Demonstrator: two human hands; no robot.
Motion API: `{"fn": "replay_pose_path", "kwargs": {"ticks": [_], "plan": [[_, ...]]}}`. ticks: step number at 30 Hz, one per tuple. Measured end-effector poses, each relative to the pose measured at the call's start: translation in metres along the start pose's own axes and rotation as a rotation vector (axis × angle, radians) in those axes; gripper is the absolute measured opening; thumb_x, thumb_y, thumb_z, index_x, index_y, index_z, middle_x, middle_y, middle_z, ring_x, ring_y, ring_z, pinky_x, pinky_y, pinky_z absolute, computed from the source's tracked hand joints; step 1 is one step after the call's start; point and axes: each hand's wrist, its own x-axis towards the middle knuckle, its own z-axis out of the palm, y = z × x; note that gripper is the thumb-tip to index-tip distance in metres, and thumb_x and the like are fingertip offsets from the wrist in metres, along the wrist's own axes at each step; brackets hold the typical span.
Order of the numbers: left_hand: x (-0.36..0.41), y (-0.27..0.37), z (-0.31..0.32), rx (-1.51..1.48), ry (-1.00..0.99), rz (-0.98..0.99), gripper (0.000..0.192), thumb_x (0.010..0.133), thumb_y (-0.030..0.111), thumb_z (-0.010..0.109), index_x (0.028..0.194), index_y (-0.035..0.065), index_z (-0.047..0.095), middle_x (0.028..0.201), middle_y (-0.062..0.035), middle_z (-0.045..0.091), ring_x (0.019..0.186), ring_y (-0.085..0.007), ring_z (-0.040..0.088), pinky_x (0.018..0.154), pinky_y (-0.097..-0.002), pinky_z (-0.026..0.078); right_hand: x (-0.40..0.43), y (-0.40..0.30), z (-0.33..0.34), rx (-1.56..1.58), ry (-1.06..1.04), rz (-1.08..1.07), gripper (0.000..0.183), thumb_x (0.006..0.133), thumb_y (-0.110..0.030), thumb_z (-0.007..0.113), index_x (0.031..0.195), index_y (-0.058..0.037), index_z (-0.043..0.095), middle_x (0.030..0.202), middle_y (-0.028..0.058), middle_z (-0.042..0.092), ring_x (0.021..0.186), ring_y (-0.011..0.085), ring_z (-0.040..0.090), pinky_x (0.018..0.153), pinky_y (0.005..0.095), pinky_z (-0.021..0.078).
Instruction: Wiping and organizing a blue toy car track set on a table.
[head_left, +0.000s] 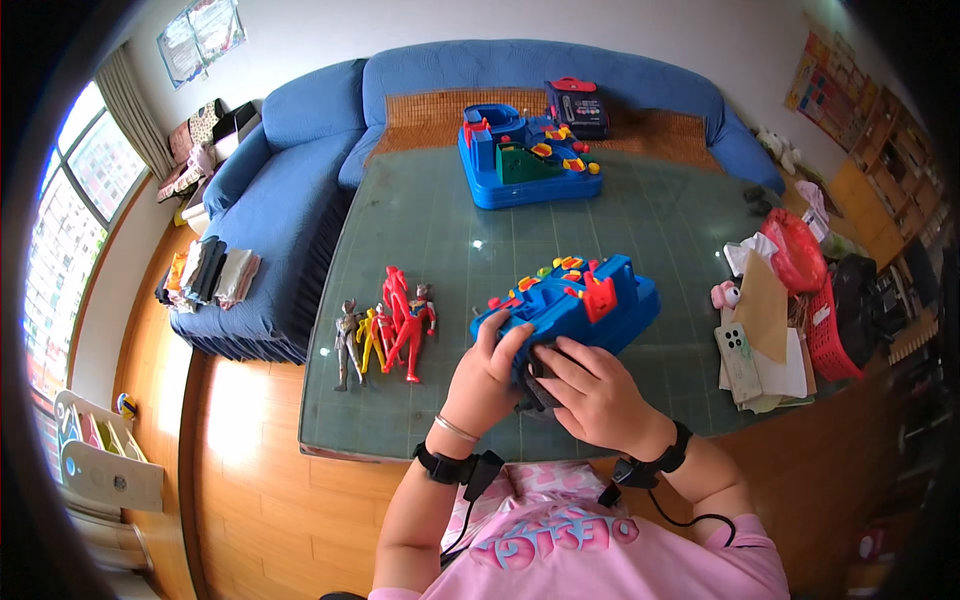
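A blue plastic ball-maze toy (570, 307) with red, yellow and orange parts is held tilted above the near part of the table. My left hand (487, 371) grips its left end, the fingers over the rim. At its near side, my right hand (600, 390) has its fingers bent against the toy and a dark part (541, 386) there; the fingers partly hide that part. A second, larger blue maze toy (517, 184) with a green panel stands at the far side of the table. Left of my hands lie several action figures: silver (347, 341), yellow (369, 337) and red (409, 330).
The green-topped table (420, 210) has a blue sofa (525, 67) behind it. A dark blue bag (577, 109) sits on the sofa mat. Along the right edge are a phone (739, 360), papers (791, 367), a red plastic bag (795, 247) and a red basket (829, 337). Folded clothes (202, 274) lie left.
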Motion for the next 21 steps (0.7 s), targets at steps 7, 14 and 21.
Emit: {"fn": "replay_pose_path", "kwargs": {"ticks": [7,14,21], "plan": [[-0.017,-0.014,0.023,0.18,-0.095,0.151,0.072,0.069,0.004,0.083,0.132,0.0276,0.056,0.144,-0.0248,0.053,0.112,-0.0451,0.068,0.093,-0.0491,0.059,-0.049,0.015,0.004,0.049,0.241,0.285,0.033,0.087,-0.018,0.072,0.116,-0.0013,0.072,0.121,0.0208,0.067,0.1,0.0389,0.067,0.087,0.0474,0.056],[-0.03,-0.022,0.032,0.369,-0.198,0.325,0.058,0.088,0.007,0.064,0.132,0.0432,0.053,0.143,-0.021,0.055,0.121,-0.0423,0.065,0.106,-0.0513,0.055,-0.081,0.018,0.034,0.211,0.215,0.46,0.04,0.087,-0.007,0.072,0.127,-0.004,0.071,0.131,0.0215,0.067,0.113,0.0402,0.07,0.095,0.0448,0.058],[-0.037,-0.025,0.036,0.371,-0.217,0.332,0.056,0.089,0.007,0.064,0.131,0.0421,0.054,0.145,-0.0229,0.053,0.124,-0.0443,0.062,0.107,-0.0522,0.054,-0.081,0.021,0.034,0.163,0.204,0.464,0.035,0.089,-0.009,0.073,0.123,-0.0023,0.071,0.125,0.0208,0.068,0.106,0.0402,0.071,0.088,0.0438,0.0592]]}}
